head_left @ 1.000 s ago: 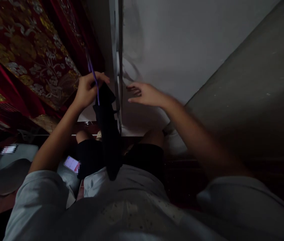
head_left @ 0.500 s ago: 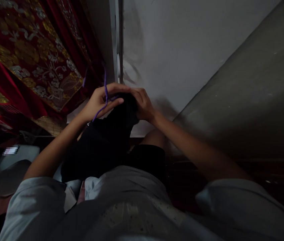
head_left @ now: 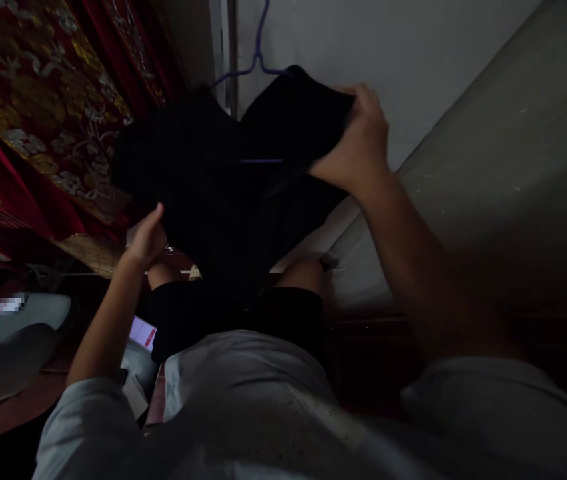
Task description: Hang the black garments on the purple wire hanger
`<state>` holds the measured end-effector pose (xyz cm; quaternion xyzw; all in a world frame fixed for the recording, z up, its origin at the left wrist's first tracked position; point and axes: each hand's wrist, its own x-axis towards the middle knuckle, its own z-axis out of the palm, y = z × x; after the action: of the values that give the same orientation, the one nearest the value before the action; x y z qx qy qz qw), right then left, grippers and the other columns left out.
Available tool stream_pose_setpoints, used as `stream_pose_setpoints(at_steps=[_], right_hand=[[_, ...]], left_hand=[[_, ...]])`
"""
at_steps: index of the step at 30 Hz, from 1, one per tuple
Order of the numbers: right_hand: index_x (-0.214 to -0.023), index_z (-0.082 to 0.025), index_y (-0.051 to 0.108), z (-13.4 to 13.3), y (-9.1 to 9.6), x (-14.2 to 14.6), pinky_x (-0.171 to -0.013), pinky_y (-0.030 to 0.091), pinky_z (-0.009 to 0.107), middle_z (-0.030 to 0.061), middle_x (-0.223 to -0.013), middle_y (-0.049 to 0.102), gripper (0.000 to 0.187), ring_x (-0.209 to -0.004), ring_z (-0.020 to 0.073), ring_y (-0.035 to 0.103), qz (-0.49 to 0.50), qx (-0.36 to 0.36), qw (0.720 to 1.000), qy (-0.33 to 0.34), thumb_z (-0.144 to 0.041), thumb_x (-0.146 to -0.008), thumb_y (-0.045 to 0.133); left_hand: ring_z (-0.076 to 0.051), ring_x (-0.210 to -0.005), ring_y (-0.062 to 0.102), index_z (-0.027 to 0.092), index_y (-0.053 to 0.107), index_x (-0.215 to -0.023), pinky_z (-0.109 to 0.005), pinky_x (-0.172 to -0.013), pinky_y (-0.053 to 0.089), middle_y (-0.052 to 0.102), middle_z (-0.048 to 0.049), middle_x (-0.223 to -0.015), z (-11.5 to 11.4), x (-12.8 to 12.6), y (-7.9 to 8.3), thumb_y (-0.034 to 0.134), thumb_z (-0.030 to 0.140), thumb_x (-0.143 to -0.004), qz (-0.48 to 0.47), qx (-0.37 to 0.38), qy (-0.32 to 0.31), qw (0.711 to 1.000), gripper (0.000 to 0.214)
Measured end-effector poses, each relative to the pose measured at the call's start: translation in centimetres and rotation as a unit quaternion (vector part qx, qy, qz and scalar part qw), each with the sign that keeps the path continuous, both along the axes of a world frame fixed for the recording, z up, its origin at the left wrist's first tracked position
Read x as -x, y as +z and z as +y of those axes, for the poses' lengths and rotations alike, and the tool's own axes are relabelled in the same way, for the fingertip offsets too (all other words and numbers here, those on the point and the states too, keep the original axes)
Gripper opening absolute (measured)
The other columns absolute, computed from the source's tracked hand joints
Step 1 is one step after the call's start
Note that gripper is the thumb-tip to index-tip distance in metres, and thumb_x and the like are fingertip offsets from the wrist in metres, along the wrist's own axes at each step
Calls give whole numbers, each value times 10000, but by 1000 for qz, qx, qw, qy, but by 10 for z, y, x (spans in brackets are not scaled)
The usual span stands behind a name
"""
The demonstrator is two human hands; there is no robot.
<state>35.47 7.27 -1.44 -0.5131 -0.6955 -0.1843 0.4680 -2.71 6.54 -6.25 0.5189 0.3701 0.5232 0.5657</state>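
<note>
A black garment (head_left: pixel 223 173) is spread on a purple wire hanger (head_left: pixel 258 53) and held up in front of me. My right hand (head_left: pixel 358 143) grips the garment's upper right shoulder, fingers closed over the cloth. My left hand (head_left: pixel 146 237) is lower on the left and holds the garment's left edge with thumb and fingers closed. The hanger's hook rises above the cloth, and a short purple bar shows in the middle. My knees in black shorts are below the garment.
A red curtain with gold flowers (head_left: pixel 38 113) hangs at the left. A pale wall (head_left: pixel 363 40) is behind, and a grey slab (head_left: pixel 503 187) slopes at the right. A lit phone (head_left: pixel 142 331) lies by my left thigh on grey cushions (head_left: pixel 18 333).
Both hands were together at the bunched garment; now they have parted and lifted it, so the garment is spread wide on the hanger and higher up.
</note>
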Motion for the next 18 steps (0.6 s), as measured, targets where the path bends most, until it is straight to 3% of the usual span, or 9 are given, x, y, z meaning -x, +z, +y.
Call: stream_pose_setpoints(at_steps=[4,9,11,14,16,18], right_hand=[[-1452,-183,507,-14,13,21,-1100,467,497,141,-1324,594,855,-1268,341,554,-45,35,998,26,-657,-763,691],[-1491,-217,429,-42,-6,26,-1167,339,610,177,-1428,496,880,-1365,416,430,-23,64,996,51,-532,-746,774],[-1419,-244,469,-53,-25,44,-1154,343,620,158,-1438,484,720,-1400,411,400,43,55,995,65,-500,-796,720],[-1198,-242,539,-61,-70,93,-1018,476,516,121,-1207,596,367,-1202,316,570,222,61,972,56,-467,-908,563],[-1018,-231,525,-61,-105,127,-799,522,379,62,-914,604,259,-867,220,621,342,135,928,59,-467,-914,552],[-863,-232,490,-59,-136,150,-647,456,299,1,-722,539,241,-671,165,545,393,256,881,66,-407,-831,653]], left_hand=[[-365,-1293,609,183,694,-1159,-504,-1141,491,720,-129,-1211,-18,-15,-38,916,403,-704,21,50,73,996,552],[-340,-1167,676,249,680,-1056,-465,-1038,569,753,-36,-1016,-42,-25,-75,886,241,-623,4,131,183,974,479],[-317,-1144,685,253,676,-989,-418,-1017,577,752,-15,-972,-49,-31,-85,815,212,-617,-46,148,218,964,399],[-290,-1124,690,242,667,-993,-370,-981,581,747,-8,-960,-60,-46,-94,744,196,-592,-108,167,220,955,411],[-276,-1086,699,228,662,-1016,-345,-939,586,744,-7,-968,-67,-55,-96,743,198,-569,-123,177,205,955,456],[-266,-1046,707,222,661,-1006,-324,-893,591,744,-9,-975,-74,-60,-95,758,211,-563,-115,182,186,959,453]])
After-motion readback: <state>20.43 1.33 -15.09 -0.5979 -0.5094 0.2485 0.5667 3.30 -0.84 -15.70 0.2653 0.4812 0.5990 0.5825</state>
